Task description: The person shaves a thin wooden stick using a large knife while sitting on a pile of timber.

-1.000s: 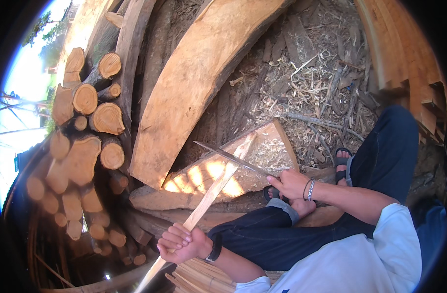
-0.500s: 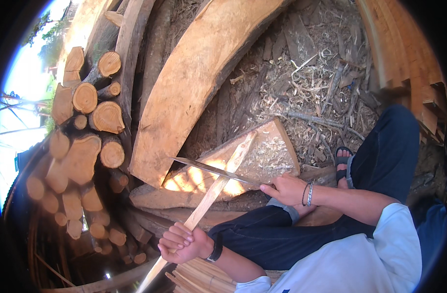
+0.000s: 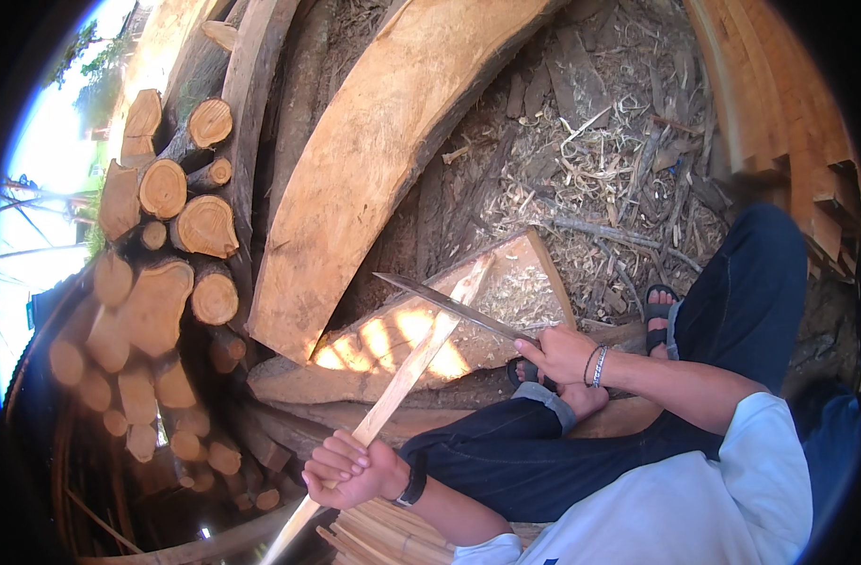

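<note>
My left hand [image 3: 350,469] is wrapped round a long pale wooden strip [image 3: 400,386], which slants up and to the right. The strip's far end rests on a wedge-shaped wood slab [image 3: 524,282] strewn with shavings. My right hand [image 3: 560,358] grips a long-bladed knife [image 3: 449,303] by its handle, which the fingers mostly hide. The blade lies across the strip, its tip pointing up and left; whether its edge touches the wood I cannot tell. Patches of sunlight fall on the slab to the left of the strip.
A big curved plank [image 3: 355,169] lies beyond the slab. Cut logs [image 3: 204,226] are stacked at the left. Shavings and bark [image 3: 609,179] cover the ground ahead. Stacked boards [image 3: 779,113] stand at the far right, and thin strips [image 3: 393,533] lie by my left forearm.
My right hand has moved slightly up and to the right, carrying the knife farther along the strip toward its far end. My left hand and the strip stay almost still.
</note>
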{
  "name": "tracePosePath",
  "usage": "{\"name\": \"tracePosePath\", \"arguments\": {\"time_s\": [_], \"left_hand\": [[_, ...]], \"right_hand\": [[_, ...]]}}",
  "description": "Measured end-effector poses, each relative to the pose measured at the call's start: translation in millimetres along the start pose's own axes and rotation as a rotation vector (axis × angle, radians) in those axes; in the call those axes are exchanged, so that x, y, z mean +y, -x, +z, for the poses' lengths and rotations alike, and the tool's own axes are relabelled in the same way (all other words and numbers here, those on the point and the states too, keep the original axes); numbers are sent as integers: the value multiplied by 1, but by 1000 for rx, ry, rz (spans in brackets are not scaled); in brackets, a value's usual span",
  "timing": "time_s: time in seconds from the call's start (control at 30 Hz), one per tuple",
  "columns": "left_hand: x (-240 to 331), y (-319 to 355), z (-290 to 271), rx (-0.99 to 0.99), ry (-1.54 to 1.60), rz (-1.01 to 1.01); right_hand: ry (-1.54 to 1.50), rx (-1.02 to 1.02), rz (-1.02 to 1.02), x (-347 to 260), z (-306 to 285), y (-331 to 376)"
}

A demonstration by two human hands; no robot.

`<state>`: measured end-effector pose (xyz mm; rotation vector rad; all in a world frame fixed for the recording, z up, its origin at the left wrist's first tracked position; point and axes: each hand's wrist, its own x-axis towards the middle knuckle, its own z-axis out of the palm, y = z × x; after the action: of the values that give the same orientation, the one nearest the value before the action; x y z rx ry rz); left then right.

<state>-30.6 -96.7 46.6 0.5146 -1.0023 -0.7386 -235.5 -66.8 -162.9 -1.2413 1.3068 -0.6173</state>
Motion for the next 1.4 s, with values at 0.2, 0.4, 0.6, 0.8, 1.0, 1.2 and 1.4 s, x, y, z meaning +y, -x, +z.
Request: {"name": "tracePosePath", "arguments": {"time_s": [0.2, 0.4, 0.6, 0.8, 1.0, 1.2, 1.4], "left_hand": [[1, 0, -5, -8, 23, -21], [1, 2, 0, -21, 16, -21], [0, 0, -3, 15, 1, -7], [7, 1, 2, -2, -31, 2], [1, 3, 2, 31, -24, 2], [7, 3, 1, 14, -21, 5], [3, 4, 2, -42, -15, -12]], "right_hand": [[94, -72, -94, -39, -8, 18], [97, -78, -77, -25, -6, 11], [74, -112, -145, -59, -8, 34], [82, -35, -78, -20, -2, 9], [-18, 0, -65, -12, 3, 9], [109, -86, -88, -44, -7, 17], [88, -69, -124, -25, -4, 10]]}}
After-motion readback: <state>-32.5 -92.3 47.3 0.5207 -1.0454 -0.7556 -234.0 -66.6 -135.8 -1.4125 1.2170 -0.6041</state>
